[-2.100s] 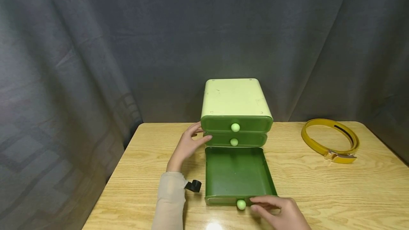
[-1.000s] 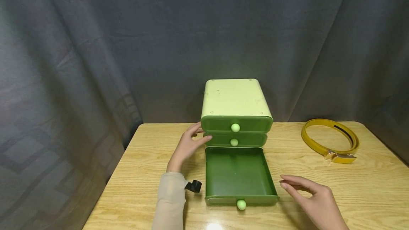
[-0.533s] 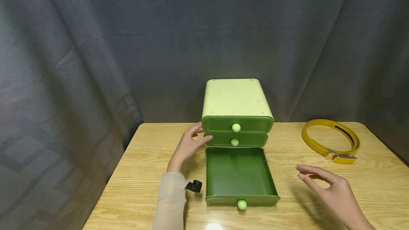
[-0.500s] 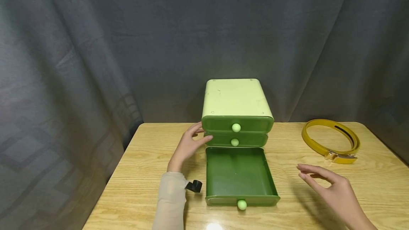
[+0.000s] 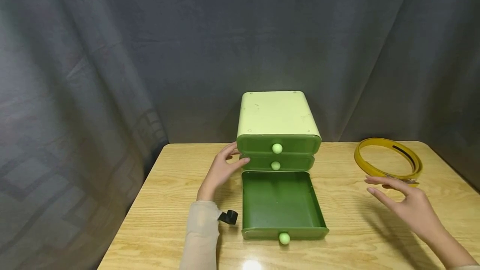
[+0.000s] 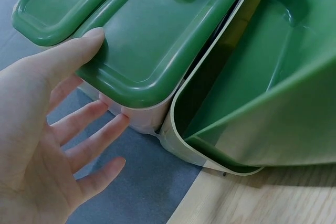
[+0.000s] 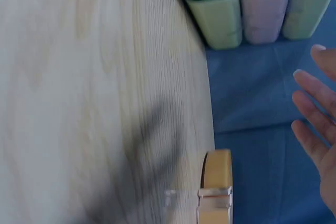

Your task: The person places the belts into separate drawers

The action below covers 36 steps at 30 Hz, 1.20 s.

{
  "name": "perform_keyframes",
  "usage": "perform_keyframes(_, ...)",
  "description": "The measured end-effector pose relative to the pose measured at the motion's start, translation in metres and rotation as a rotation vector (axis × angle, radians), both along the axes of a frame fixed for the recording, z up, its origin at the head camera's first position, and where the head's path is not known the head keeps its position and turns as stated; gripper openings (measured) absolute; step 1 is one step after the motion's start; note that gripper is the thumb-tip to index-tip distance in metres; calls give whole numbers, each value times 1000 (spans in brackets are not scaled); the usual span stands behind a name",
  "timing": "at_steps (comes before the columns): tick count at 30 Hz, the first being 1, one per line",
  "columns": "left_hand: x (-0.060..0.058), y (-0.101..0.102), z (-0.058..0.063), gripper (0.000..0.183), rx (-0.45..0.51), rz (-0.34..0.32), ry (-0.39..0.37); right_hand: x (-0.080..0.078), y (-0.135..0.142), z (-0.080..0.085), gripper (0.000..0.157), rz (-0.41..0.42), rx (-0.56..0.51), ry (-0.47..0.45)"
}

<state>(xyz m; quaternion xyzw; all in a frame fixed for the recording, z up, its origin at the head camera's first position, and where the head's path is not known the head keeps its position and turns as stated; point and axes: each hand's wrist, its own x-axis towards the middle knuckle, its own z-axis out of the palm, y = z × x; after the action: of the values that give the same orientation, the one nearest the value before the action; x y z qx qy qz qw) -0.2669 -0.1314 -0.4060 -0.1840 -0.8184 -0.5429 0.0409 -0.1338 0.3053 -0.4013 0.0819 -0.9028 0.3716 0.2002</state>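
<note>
A small drawer cabinet point(image 5: 277, 113) with a pale green top stands mid-table. Its bottom drawer point(image 5: 283, 203) is pulled out, with nothing seen inside; the upper drawer point(image 5: 258, 144) and middle drawer point(image 5: 258, 162) are pushed in. My left hand point(image 5: 219, 174) is at the cabinet's left side, its thumb on the middle drawer's front corner and fingertips against the side wall in the left wrist view. My right hand point(image 5: 414, 207) hovers just in front of a coiled yellow belt point(image 5: 361, 159), fingers extended and thumb apart, holding nothing. In the head view it partly covers the belt's buckle point(image 7: 215, 198).
The wooden table point(image 5: 161, 220) carries the cabinet and belt. A dark grey curtain point(image 5: 210, 53) hangs behind the table and along its left side. A black strap mount point(image 5: 228, 217) juts from my left wrist.
My right hand has left the front of the bottom drawer and moved right and away from me to the belt, thumb and fingers spreading wider. The left hand stays at the cabinet.
</note>
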Motion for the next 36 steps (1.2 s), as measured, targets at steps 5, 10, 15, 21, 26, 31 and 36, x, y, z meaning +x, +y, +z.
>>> perform_keyframes(5,-1,-1,0,54,1,5,-6,-14,13,2,31,-2,28,-7)
perform_keyframes(10,-2,-2,-1,54,2,9,-6,-25,23,1,28,11,55,25)
perform_keyframes(15,-2,-3,-2,54,8,2,4,-33,35,-3,30,25,62,3)
perform_keyframes(21,-2,-2,-1,55,7,1,-7,-43,55,-11,31,-1,73,-25)
perform_keyframes(26,-1,-1,0,54,5,0,-7,-51,69,-18,30,-48,93,-35)
perform_keyframes(31,-1,-1,-1,54,3,1,-3,-57,80,-26,33,-74,127,-56)
perform_keyframes(36,-1,-1,-2,53,0,3,-3,-64,89,-33,39,-103,176,-96)
